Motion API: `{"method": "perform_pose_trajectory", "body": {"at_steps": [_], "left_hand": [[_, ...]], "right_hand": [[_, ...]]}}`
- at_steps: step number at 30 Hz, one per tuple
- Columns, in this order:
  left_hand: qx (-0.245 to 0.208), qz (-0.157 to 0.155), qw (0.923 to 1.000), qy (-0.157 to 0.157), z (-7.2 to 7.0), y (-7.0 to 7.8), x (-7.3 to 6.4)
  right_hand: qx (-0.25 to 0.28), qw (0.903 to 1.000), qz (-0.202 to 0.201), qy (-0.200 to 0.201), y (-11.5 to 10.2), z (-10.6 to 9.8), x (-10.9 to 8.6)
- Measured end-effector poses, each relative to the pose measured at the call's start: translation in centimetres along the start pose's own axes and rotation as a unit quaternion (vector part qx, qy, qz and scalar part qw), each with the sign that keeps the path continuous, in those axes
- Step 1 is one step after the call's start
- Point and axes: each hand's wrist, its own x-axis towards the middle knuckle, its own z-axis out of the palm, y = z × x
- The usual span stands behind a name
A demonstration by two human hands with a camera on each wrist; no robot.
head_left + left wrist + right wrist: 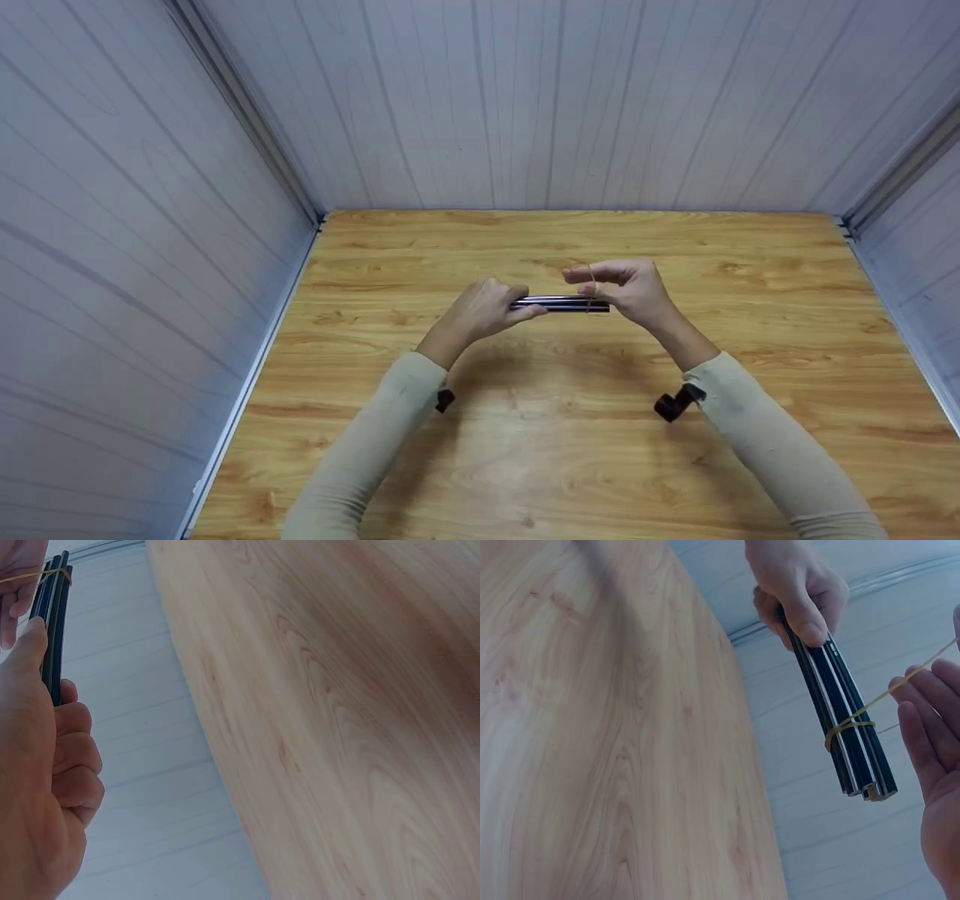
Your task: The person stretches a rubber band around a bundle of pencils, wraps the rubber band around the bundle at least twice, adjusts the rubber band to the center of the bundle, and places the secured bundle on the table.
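Observation:
My left hand grips one end of a bundle of dark, glossy, pencil-like sticks, its thumb lying along them. The bundle is held level above the table in the head view. Near its free end a thin yellowish rubber band goes round the sticks. The band is pulled taut from the bundle to my right hand, whose thumb and fingers are spread apart and hooked in it. The right wrist view shows faceted stick ends just past the band. My left palm hides the other ends.
A wood-grain table lies below both hands. Pale panel walls enclose it at the back and the sides. Black wrist-camera mounts stick out from the sleeves over the table.

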Motion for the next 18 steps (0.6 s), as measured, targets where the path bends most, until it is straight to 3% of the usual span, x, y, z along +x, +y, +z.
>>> {"method": "perform_pose_trajectory", "body": {"at_steps": [6, 10, 13, 18], "left_hand": [[0.001, -0.030, 0.9995, 0.007, 0.1, -0.5, 0.3], [0.021, -0.078, 0.9964, 0.023, 0.4, -1.2, 0.3], [0.024, -0.108, 0.9932, 0.035, 0.6, -1.5, 0.4], [-0.025, -0.136, 0.9890, 0.052, 0.8, -1.7, 0.4]], "right_hand": [[-0.053, 0.9974, -0.044, -0.021, 0.0, -0.1, -0.2], [-0.025, 0.9928, -0.097, -0.066, 0.3, 0.1, -0.7], [-0.011, 0.9844, -0.143, -0.101, 0.4, 0.4, -0.8], [-0.061, 0.9637, -0.236, -0.109, 0.7, 1.2, -0.7]]}}
